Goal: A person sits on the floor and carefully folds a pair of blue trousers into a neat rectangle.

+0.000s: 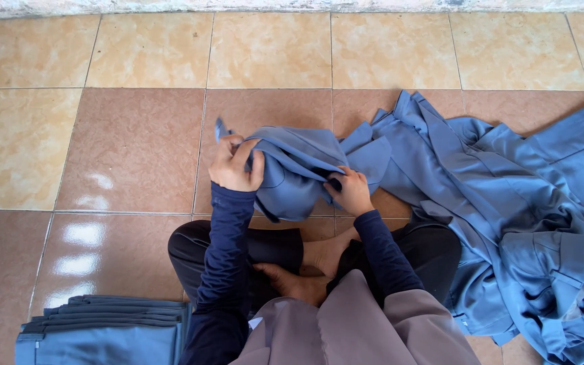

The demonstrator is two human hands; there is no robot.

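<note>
At the far left bottom, a stack of folded blue garments [103, 328] lies on the tiled floor [130, 149], close beside the person's left knee. The floor has beige and brown-pink tiles, and the light makes bright spots on the brown ones. Next comes the left hand [236, 164], raised above the floor in a dark blue sleeve [224, 257]; its fingers are curled closed around the upper left edge of a blue cloth piece [295, 172], and a small corner of the fabric stands up above the knuckles. The cloth piece hangs bunched between the 2 hands, in front of the crossed legs [272, 253] in black trousers, with the bare feet [305, 270] under it. The right hand [351, 191] is lower and a little to the right; it pinches the lower right part of the same cloth piece, with the fingers closed on the fabric and partly hidden inside a fold. Further right, a large loose pile of blue fabric [508, 223] spreads over the floor to the right edge, and it touches the held cloth piece near the right hand.
</note>
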